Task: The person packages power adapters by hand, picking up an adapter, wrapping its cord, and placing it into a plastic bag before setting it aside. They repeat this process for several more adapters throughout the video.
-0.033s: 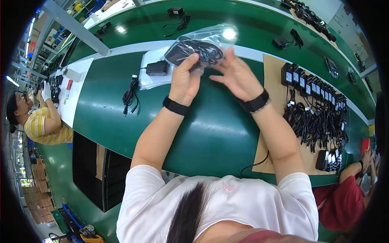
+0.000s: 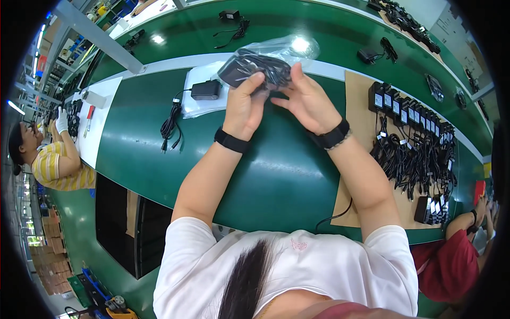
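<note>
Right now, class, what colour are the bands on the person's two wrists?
Both wrist bands are black, clearest in the head view.

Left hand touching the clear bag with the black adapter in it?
Touching. The head view shows the left hand with its fingers wrapped over the near edge of the clear bag, no gap.

Both forearms outstretched, left hand [image 2: 245, 103] and right hand [image 2: 307, 101] (fingers curled) close together.

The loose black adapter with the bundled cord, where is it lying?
The black adapter lies on the green table, just left of the person's left hand, beside the clear bags.
</note>
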Motion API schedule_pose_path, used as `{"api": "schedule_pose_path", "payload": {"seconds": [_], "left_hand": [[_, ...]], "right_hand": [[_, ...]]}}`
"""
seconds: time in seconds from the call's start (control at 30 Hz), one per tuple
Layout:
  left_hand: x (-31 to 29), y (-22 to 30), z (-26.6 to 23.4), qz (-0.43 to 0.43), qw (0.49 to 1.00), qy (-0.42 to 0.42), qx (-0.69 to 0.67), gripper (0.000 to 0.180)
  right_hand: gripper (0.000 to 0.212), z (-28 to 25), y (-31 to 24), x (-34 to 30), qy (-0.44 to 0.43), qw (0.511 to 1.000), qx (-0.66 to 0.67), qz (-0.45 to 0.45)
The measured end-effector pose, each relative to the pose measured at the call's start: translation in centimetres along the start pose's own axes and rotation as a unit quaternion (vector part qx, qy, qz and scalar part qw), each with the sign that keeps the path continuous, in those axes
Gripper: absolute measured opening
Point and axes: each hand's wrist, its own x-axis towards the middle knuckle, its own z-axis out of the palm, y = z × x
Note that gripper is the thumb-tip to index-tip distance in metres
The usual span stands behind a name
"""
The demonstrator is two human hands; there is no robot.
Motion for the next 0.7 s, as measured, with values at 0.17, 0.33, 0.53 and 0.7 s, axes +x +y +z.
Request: {"api": "schedule_pose_path", "payload": {"seconds": [0.17,0.33,0.53,0.7], "left_hand": [[-1.1,-2.0,1.4,-0.005,1.0,0.013,-0.011,0.026],[-2.0,-1.9,2.3,0.0,0.999,0.039,0.003,0.028],[-0.3,0.1,1.2,-0.068,0.994,0.049,-0.073,0.02],[-1.0,0.3,1.7,-0.059,0.996,0.029,-0.061,0.022]], "right_hand": [[0.033,1.0,1.3,0.3,0.06,0.995,0.033,-0.077],[0.029,0.8,1.9,-0.4,0.09,0.971,-0.136,-0.176],[0.021,0.3,0.1,-0.3,0.062,0.969,-0.081,-0.225],[0.017,0.9,-1.6,-1.2,0.062,0.973,-0.047,-0.216]]}}
